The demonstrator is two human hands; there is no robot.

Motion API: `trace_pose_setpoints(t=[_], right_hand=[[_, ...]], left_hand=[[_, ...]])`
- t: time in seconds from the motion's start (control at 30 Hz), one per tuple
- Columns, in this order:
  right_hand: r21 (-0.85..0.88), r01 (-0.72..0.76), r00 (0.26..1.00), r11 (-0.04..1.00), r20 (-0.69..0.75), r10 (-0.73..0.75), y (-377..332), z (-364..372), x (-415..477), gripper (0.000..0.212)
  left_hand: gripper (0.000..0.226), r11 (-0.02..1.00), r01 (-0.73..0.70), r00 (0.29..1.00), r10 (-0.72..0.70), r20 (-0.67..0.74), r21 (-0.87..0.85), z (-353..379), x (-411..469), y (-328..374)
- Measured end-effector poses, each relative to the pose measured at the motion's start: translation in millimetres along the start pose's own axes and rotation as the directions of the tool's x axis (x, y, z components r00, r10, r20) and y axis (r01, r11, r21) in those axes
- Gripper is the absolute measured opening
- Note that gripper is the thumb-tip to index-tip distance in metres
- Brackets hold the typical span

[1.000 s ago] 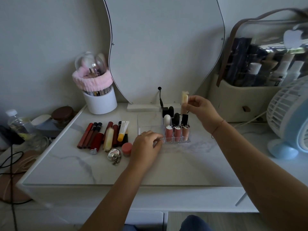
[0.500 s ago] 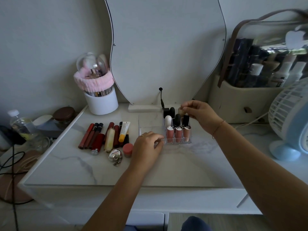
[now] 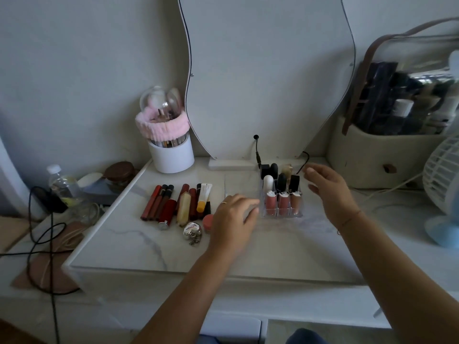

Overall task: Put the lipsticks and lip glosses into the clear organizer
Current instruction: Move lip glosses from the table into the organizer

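Observation:
The clear organizer [image 3: 298, 214] stands on the white marble tabletop, its right compartments filled with several upright pink glosses and dark-capped lipsticks. A pale beige gloss [image 3: 286, 170] stands in its back row. My left hand [image 3: 233, 217] rests with its fingers spread against the organizer's empty left part and holds nothing. My right hand [image 3: 323, 189] hovers open and empty just right of the organizer. Several loose red lipsticks and glosses [image 3: 171, 204] lie in a row to the left, with a yellow-capped tube [image 3: 204, 197] and a pink pot [image 3: 208, 220].
A silver round trinket [image 3: 192, 230] lies in front of the loose row. A white brush holder with a pink band [image 3: 171, 152] and a mirror [image 3: 268, 70] stand behind. A beige bag [image 3: 372, 160] and a fan [image 3: 444, 189] are at the right, cables [image 3: 42, 239] at the left.
My right hand lowered the beige gloss into the organizer's back row, let go and drew back to the right, open. My left hand's fingers spread apart.

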State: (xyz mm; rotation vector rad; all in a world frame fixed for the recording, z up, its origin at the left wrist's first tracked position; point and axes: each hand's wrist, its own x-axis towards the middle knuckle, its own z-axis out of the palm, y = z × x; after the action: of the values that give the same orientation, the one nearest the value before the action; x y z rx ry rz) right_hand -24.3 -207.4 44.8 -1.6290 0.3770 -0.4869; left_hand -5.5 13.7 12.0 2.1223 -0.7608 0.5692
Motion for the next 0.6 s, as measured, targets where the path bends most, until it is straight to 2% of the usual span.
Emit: trace_pose_setpoints(t=[0.13,0.27,0.33,0.4,0.6], right_hand=[[0.046,-0.021,0.993,0.999,-0.113,0.026,22.2,2.0,-23.9,0.036],[-0.061,0.017,0.99,0.998,-0.142,-0.025,38.8,1.4,-41.4,0.033],[-0.145,0.049,0.99,0.988,-0.124,-0.067,43.8,-0.5,-46.7,0.033],[-0.209,0.074,0.988,0.975,-0.118,-0.1,45.1,-1.3,-48.6,0.033],[-0.294,0.086,0.986,0.952,-0.114,-0.124,43.5,-1.6,-49.5,0.033]], left_hand=[[0.011,0.998,0.062,0.982,-0.063,-0.178,-0.009,-42.1,1.6,-24.4],[0.012,0.943,0.326,0.889,-0.329,-0.319,-0.066,-97.1,5.1,-79.6],[0.015,0.882,0.47,0.836,-0.456,-0.305,-0.03,-116.3,8.0,-111.1],[0.018,0.834,0.552,0.809,-0.529,-0.256,0.02,-125.9,12.0,-135.9],[0.026,0.783,0.611,0.791,-0.6,-0.118,0.117,-123.8,25.3,-168.8]])
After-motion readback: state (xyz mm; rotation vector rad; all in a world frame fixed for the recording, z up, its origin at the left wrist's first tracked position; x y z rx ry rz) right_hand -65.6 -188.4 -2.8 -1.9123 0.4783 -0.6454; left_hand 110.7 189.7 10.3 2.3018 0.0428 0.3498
